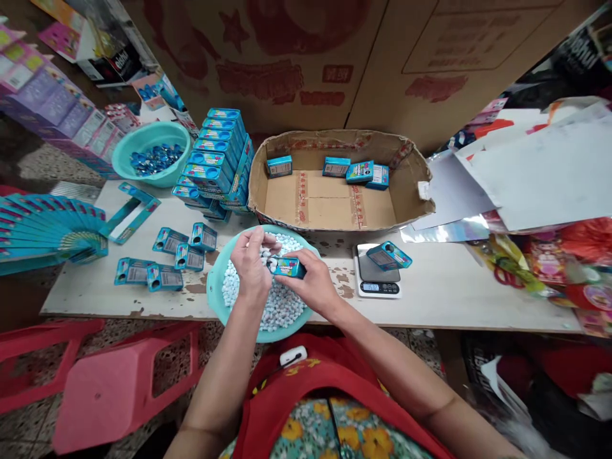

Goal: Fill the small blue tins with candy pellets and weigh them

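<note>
My right hand (pixel 313 280) grips a small blue candy box (pixel 289 267), its open end turned to the left. Curled at that opening is my left hand (pixel 252 262), with a few small white candies (pixel 266 254) in its fingers. Both hands are above a turquoise basin (pixel 216 294) full of pale round candies (pixel 282 312). Left of the basin, several blue boxes (pixel 189 256) lie on the table. To the right, another blue box (pixel 389 255) rests at a tilt on a white digital scale (pixel 380 289), whose display is lit.
Behind the basin stands a low cardboard tray (pixel 329 220) holding several blue boxes. Stacked blue boxes (pixel 215 159) and a second turquoise basin (pixel 123 167) with blue pieces stand at the back left. Flat cartons (pixel 48 229) fan out at left; papers (pixel 549 172) cover the right. A pink stool (pixel 105 389) is below.
</note>
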### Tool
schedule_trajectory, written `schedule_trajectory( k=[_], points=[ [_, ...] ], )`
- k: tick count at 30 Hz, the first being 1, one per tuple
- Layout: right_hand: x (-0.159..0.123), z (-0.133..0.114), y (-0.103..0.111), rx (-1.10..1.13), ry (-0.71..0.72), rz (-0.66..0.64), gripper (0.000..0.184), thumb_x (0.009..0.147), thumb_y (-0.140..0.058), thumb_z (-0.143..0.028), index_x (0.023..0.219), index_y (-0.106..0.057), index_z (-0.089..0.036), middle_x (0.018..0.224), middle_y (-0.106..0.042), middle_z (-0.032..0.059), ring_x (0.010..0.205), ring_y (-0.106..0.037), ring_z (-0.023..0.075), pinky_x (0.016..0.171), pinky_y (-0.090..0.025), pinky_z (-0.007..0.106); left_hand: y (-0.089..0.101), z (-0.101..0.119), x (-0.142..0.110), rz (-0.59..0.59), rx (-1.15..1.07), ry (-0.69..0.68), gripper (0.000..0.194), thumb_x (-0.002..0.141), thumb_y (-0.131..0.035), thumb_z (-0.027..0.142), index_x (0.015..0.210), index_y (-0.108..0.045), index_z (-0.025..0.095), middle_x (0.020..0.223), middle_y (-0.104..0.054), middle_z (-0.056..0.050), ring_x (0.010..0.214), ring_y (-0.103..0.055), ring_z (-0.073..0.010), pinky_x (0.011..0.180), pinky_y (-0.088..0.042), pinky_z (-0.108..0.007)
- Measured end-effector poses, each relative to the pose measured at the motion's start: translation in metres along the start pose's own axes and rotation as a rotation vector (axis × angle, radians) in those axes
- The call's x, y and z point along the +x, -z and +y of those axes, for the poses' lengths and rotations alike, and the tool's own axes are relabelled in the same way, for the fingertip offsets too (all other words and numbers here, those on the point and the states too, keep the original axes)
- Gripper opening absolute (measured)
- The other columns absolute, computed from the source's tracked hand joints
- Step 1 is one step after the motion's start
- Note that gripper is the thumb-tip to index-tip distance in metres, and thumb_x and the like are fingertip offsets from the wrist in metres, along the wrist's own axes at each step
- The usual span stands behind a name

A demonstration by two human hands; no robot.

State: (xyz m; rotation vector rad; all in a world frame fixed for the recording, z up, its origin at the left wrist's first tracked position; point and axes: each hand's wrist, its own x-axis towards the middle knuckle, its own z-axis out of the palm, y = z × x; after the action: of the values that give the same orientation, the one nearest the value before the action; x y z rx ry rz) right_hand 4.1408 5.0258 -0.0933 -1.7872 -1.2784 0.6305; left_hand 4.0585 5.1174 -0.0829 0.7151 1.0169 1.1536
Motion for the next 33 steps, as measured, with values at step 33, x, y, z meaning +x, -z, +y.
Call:
schedule_trajectory(
  k=[33],
  points=[
    [-0.027, 0.012, 0.047, 0.313, -0.042, 0.102, 0.04, 0.067, -0.082, -0.034, 0.102, -0.066, -0.023, 0.099, -0.062, 0.0024, 0.095, -0.06, 0.0177, 0.087, -0.048, 0.032, 0.05, -0.088, 0.066, -0.393, 1.21, -0.313, 0.026, 0.083, -0.053, 0.04, 0.093, -0.065, 0.019, 0.108, -0.063, -0.01, 0.107, -0.052, -0.0268, 0.1, -0.035, -0.042]
  ],
)
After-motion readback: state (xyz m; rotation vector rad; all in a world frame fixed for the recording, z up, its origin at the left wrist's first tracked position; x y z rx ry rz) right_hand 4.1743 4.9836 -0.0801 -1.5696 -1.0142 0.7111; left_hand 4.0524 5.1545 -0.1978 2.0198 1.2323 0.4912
